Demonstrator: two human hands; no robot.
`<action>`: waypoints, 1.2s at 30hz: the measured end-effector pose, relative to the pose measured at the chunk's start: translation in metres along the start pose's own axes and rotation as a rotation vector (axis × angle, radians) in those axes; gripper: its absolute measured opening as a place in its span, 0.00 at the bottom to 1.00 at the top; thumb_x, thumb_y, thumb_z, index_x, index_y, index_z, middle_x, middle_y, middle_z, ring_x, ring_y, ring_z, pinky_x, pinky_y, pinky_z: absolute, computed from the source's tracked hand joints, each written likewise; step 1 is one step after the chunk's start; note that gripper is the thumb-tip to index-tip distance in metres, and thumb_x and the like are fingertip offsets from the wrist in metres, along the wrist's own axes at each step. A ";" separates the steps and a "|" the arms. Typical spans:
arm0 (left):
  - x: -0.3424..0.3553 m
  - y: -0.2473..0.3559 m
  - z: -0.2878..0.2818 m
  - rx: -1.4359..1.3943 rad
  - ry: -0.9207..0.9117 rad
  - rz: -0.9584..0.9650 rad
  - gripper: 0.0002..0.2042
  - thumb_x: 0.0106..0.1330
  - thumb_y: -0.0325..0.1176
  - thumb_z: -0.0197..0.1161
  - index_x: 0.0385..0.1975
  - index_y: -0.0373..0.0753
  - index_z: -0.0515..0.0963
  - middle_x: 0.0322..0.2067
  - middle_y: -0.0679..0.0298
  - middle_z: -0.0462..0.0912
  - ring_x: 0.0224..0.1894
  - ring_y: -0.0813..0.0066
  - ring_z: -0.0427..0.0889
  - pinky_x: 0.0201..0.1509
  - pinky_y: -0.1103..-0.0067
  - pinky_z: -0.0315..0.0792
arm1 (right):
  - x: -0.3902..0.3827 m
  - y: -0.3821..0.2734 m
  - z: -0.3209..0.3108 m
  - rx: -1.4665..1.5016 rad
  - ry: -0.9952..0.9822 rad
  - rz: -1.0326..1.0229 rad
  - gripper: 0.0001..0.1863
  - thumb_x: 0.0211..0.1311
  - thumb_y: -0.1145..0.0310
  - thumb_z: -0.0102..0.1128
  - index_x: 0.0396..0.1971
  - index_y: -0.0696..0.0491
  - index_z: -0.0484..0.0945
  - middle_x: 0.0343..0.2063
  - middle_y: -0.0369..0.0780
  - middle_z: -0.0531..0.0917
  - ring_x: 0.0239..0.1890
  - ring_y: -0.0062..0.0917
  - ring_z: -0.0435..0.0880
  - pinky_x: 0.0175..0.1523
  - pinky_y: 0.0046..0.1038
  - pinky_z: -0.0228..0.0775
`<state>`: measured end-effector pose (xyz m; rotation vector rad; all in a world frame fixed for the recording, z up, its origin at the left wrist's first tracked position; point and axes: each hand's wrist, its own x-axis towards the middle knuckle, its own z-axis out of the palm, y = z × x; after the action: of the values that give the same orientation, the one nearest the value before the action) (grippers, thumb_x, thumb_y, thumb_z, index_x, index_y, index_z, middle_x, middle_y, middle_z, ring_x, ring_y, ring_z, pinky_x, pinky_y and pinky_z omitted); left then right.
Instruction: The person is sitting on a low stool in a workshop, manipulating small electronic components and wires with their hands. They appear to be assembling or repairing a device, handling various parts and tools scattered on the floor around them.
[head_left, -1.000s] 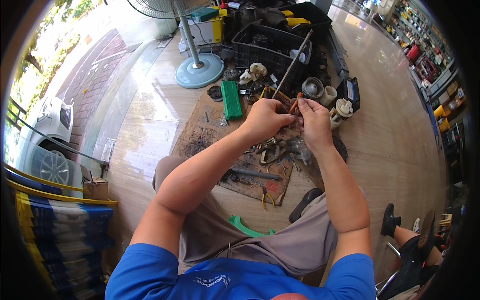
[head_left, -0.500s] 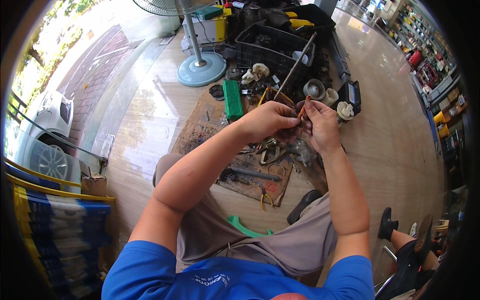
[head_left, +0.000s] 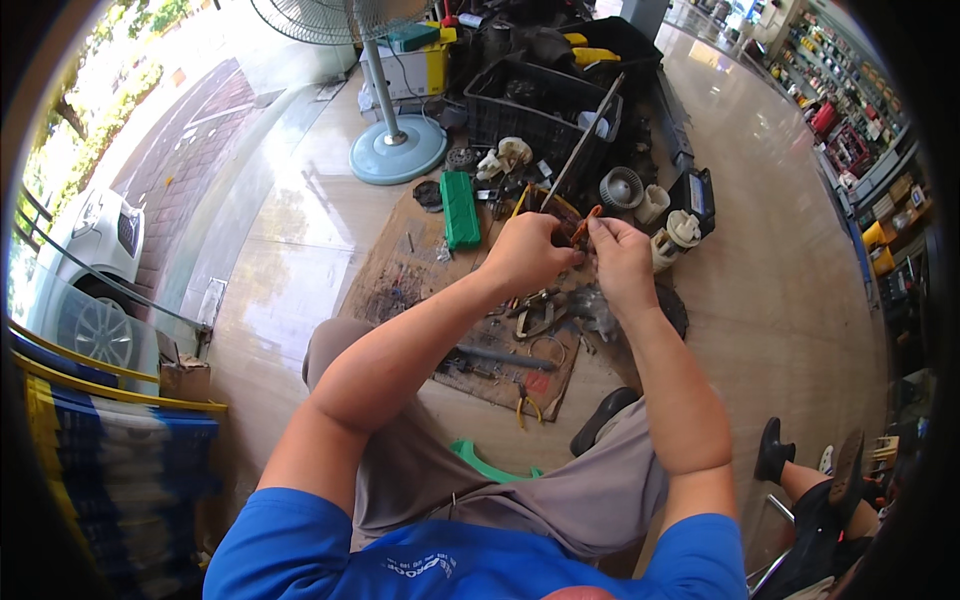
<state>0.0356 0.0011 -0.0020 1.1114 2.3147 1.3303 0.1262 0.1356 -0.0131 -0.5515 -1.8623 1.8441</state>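
In front of me, over the cluttered cardboard, my right hand (head_left: 624, 262) pinches a thin orange piece (head_left: 592, 214) between thumb and fingers. It looks like a short wire or strip; its exact kind is too small to tell. Close beside it, my left hand (head_left: 530, 252) is closed, thumb toward the piece's lower end. The left fingertips are partly hidden, and I cannot make out what they grip. Beyond the hands a long thin rod (head_left: 585, 140) slants up across a black crate (head_left: 545, 100). Left of the rod lies a green oblong box (head_left: 460, 208).
Cardboard (head_left: 390, 260) under the hands bears scattered tools, including yellow-handled pliers (head_left: 527, 402). A round fan cage part (head_left: 622, 187) and a white plastic part (head_left: 677, 235) lie at the right. A pedestal fan (head_left: 398, 150) stands far left. Another person's legs (head_left: 800, 475) show at lower right.
Both hands have come slightly lower and left, and the orange piece has moved with them. The view has shifted a little, showing more of the white plastic part at the right.
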 end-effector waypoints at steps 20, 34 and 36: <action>-0.001 -0.003 -0.005 -0.843 -0.482 -0.293 0.13 0.73 0.34 0.59 0.49 0.32 0.80 0.31 0.61 0.86 0.30 0.74 0.86 0.37 0.77 0.82 | -0.005 -0.021 -0.016 0.313 -0.177 0.093 0.09 0.71 0.65 0.59 0.37 0.56 0.80 0.24 0.28 0.78 0.22 0.09 0.69 0.26 0.14 0.60; -0.001 0.004 -0.002 -0.096 -0.130 0.008 0.13 0.63 0.36 0.68 0.35 0.29 0.83 0.21 0.63 0.83 0.23 0.81 0.80 0.29 0.80 0.74 | -0.006 -0.012 -0.007 0.128 -0.075 0.032 0.12 0.71 0.67 0.59 0.41 0.62 0.80 0.32 0.35 0.84 0.30 0.15 0.80 0.35 0.18 0.74; 0.000 0.003 -0.003 -0.251 -0.222 -0.035 0.14 0.66 0.38 0.65 0.37 0.30 0.83 0.23 0.63 0.84 0.25 0.79 0.81 0.32 0.79 0.76 | -0.006 -0.016 -0.006 0.140 -0.044 0.034 0.10 0.71 0.66 0.60 0.38 0.58 0.80 0.24 0.30 0.77 0.22 0.12 0.71 0.27 0.15 0.64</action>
<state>0.0356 0.0002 0.0021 1.0720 1.9407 1.3633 0.1353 0.1368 0.0029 -0.4997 -1.7441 2.0062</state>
